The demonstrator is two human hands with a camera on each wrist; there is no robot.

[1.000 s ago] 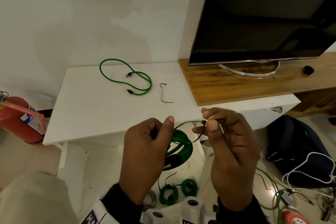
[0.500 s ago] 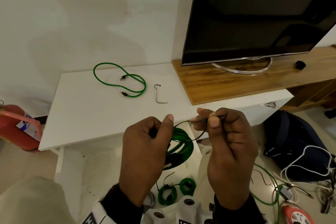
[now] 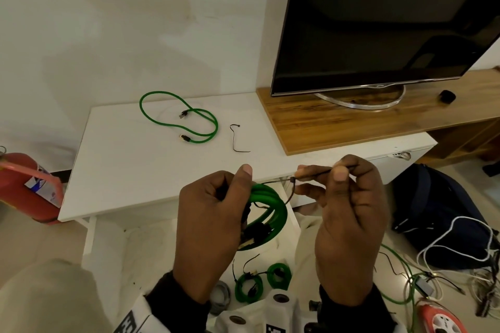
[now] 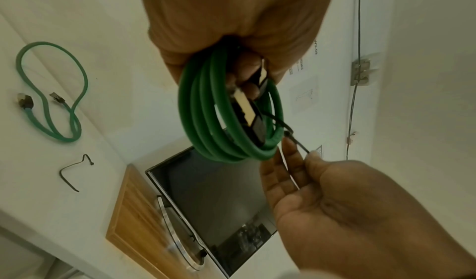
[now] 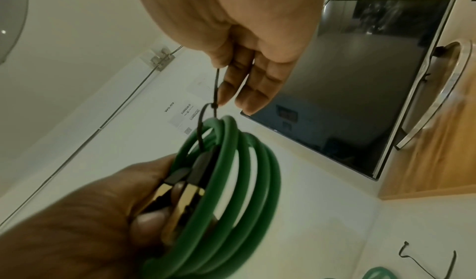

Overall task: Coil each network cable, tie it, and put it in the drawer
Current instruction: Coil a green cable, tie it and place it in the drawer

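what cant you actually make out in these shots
- Left hand: in the head view its back hides its fingers on the green coil.
- Black cable tie: the right hand covers its tail in the right wrist view.
- Wall label: print too small to read beyond "WS-09".
- Drawer: the arms cover part of its inside, head view.
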